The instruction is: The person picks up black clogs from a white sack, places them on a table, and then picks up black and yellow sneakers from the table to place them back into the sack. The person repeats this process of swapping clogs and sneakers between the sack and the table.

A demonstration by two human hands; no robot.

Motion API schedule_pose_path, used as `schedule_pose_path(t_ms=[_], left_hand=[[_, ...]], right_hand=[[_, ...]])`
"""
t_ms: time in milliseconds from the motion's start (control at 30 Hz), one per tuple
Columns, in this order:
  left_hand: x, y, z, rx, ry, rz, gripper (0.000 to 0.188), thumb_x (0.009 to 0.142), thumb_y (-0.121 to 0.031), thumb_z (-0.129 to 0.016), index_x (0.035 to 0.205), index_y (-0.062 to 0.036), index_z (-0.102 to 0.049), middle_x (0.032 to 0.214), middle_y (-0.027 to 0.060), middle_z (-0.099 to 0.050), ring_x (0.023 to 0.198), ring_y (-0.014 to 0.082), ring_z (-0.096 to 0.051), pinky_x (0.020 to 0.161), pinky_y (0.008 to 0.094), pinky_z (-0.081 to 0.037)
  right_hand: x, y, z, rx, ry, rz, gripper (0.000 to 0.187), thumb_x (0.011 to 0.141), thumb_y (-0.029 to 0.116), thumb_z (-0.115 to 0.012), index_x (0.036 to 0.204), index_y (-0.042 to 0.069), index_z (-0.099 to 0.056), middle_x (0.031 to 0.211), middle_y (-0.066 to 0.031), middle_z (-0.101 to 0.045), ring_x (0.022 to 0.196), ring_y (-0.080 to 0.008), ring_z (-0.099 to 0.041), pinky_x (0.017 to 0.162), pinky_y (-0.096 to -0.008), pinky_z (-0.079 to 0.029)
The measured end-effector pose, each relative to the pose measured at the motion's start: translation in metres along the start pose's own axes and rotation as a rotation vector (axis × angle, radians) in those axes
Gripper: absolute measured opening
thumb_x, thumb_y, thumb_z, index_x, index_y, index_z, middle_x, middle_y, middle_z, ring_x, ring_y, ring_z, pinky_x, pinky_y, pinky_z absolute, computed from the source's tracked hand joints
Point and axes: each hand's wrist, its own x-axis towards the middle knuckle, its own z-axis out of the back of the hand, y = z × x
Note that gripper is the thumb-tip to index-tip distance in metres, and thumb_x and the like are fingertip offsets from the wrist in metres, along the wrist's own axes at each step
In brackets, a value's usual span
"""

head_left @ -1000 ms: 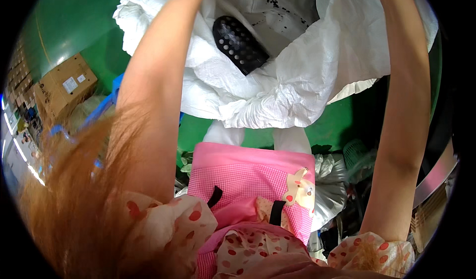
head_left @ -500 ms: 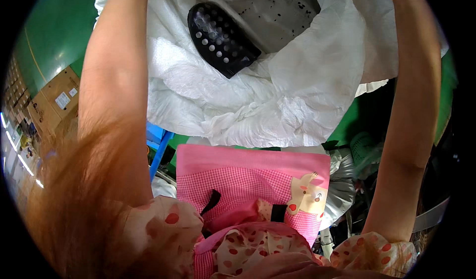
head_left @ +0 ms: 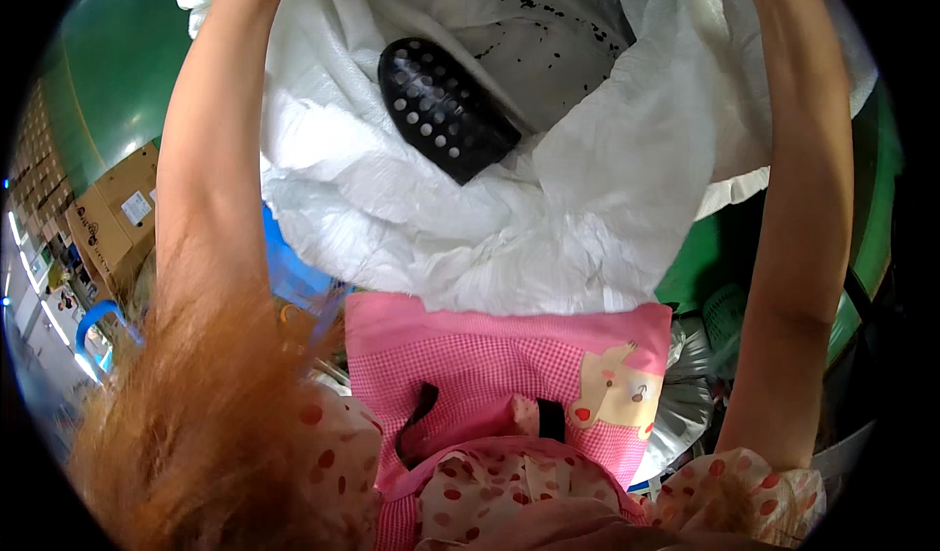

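Observation:
Both my arms stretch up past the top edge, so my left hand and my right hand are out of sight. My left forearm (head_left: 220, 91) runs along the left side of a large white woven sack (head_left: 392, 228), and my right forearm (head_left: 808, 110) along its right side. Wide at the mouth, the sack shows a greyish inside with small black bits (head_left: 529, 2) scattered on it. On its crumpled near side lies a black clog-like piece (head_left: 446, 110) with a rounded toe and rows of round holes. Neither visible forearm touches this piece.
My pink checked apron (head_left: 490, 355) hangs just below the sack. A cardboard box (head_left: 113, 213) stands on the green floor (head_left: 117, 71) at left, near a blue curved handle (head_left: 103, 316). At right are a green basket (head_left: 725, 316) and a silvery bag (head_left: 685, 394).
The sack's near edge and the black piece have shifted slightly down in the picture. Both forearms sit a little further left. More blue shows beside my left arm.

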Motion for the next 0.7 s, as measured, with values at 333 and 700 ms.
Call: schedule_pose_path(t_ms=[333, 700], left_hand=[[-0.131, -0.103, 0.01, -0.585, 0.127, -0.014, 0.053, 0.09, -0.015, -0.058, 0.138, 0.0044, -0.042, 0.134, 0.013, -0.05, 0.123, 0.0201, -0.047, 0.106, 0.0326, -0.035], [-0.232, -0.123, -0.068, -2.096, -0.092, 0.393, 0.042, 0.098, -0.017, -0.043, 0.134, 0.0046, -0.044, 0.128, 0.0177, -0.056, 0.115, 0.0247, -0.058, 0.099, 0.0392, -0.048]], right_hand=[[-0.069, 0.001, -0.01, -0.028, -0.198, -0.478, 0.019, 0.089, 0.015, -0.058, 0.099, 0.001, -0.065, 0.09, -0.0096, -0.067, 0.078, -0.0203, -0.062, 0.07, -0.0329, -0.048], [-0.174, -0.013, -0.039, 0.356, -0.244, -0.713, 0.044, 0.091, 0.022, -0.066, 0.127, -0.001, -0.056, 0.11, -0.0052, -0.064, 0.1, -0.0131, -0.058, 0.088, -0.0245, -0.044]])
